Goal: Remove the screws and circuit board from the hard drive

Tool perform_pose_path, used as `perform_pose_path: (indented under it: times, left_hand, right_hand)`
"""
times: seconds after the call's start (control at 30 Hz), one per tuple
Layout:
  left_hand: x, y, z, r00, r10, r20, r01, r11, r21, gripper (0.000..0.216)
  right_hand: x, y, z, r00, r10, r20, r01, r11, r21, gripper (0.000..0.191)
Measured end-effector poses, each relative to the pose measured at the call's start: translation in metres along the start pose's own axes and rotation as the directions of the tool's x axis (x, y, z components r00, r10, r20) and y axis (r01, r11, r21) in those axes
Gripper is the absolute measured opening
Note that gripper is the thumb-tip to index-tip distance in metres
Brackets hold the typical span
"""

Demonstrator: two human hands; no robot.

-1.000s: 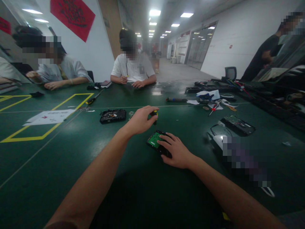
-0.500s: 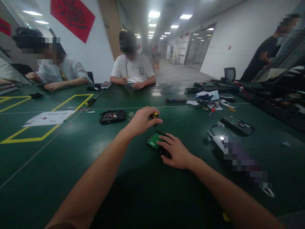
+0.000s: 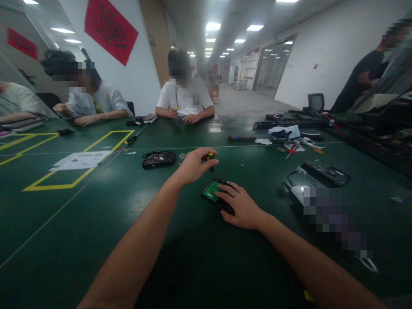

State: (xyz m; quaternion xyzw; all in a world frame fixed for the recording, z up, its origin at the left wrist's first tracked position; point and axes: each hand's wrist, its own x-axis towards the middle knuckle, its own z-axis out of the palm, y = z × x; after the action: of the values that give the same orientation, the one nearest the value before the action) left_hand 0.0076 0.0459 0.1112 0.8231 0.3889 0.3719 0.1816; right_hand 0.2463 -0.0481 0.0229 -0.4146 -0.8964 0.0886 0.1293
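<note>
In the head view my left hand (image 3: 197,164) is closed around the handle of a black and yellow screwdriver (image 3: 211,162), held upright just beyond the hard drive. The lower end of the screwdriver is too faint to make out. Beneath my right hand (image 3: 243,207) lies the hard drive (image 3: 211,191), its green circuit board facing up. The right thumb is at the near edge and the fingers spread across the top, holding the drive against the green table. The hand hides the drive's right part.
Left of my left hand lie an opened hard drive (image 3: 158,159) and small screws (image 3: 182,158). Another hard drive (image 3: 325,172) sits to the right, near a white-ended, blurred-out object (image 3: 298,193). Further back are a red screwdriver (image 3: 292,150) and a yellow-black screwdriver (image 3: 131,139). Co-workers (image 3: 185,101) sit opposite.
The view has shifted slightly, so the table and background sit further right and a little lower. Both hands keep nearly the same pose, left on the screwdriver and right on the hard drive.
</note>
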Motion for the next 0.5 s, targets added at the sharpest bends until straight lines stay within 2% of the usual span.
perform_pose_path:
  times: [0.2,0.5]
  left_hand:
    - [-0.005,0.007,-0.011,0.996,0.061,0.068,-0.064,0.997,0.049,0.03]
    - [-0.02,0.016,0.002,0.99,0.142,0.02,-0.143,0.988,0.053,0.04]
  right_hand:
    - [0.0,0.0,-0.001,1.0,0.006,0.007,-0.006,1.0,-0.011,0.068]
    - [0.001,0.002,-0.001,1.0,0.006,0.005,-0.006,1.0,-0.019,0.065]
